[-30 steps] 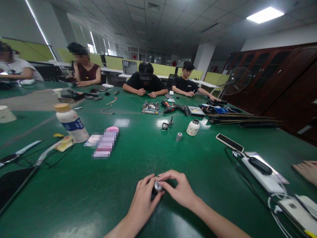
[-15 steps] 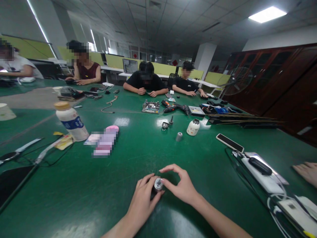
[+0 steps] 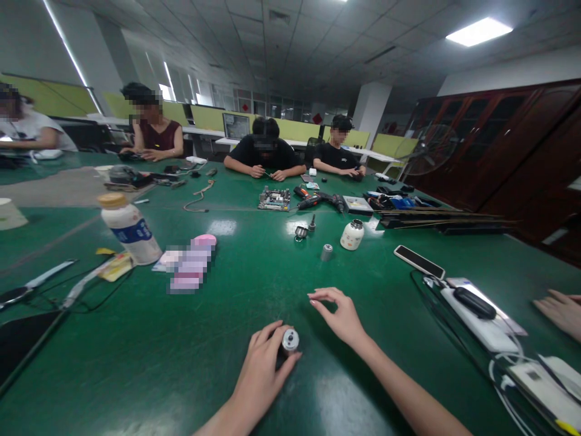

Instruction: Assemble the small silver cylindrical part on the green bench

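A small silver cylindrical part [image 3: 290, 340] stands on the green table [image 3: 254, 284], and my left hand [image 3: 263, 366] is wrapped round its base. My right hand [image 3: 339, 315] hovers a little beyond and to the right of it, fingers curved and apart, holding nothing. Further out on the table lie a small grey cylinder [image 3: 325, 252], a white jar [image 3: 352, 235] and some small metal parts [image 3: 303, 230].
A white bottle [image 3: 128, 227], pink items and cables sit at the left. A phone [image 3: 418, 261], a power bank [image 3: 476, 309] and cables lie at the right, near another person's hand [image 3: 560, 310]. Several people sit at the far side beside a circuit board [image 3: 275, 198] and drills.
My right hand let go of the silver part and moved away to the right and forward. My left hand stays on the part.
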`<action>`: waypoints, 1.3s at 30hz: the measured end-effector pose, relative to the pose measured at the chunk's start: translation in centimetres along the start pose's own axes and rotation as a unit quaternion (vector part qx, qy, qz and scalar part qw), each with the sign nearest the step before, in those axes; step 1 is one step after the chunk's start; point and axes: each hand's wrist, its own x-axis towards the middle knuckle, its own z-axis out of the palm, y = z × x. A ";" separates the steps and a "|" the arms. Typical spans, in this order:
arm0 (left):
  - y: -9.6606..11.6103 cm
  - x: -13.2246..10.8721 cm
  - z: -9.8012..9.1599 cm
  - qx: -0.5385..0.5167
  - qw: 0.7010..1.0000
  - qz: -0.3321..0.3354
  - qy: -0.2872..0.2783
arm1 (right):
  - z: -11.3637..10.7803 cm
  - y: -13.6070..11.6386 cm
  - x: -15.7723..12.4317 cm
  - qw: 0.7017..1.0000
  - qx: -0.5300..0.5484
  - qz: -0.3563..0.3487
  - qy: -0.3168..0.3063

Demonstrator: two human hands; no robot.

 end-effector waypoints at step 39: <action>0.5 0.0 -0.4 -0.019 1.000 0.008 -0.001 | 1.3 -5.7 -2.9 0.989 0.001 -0.109 -0.098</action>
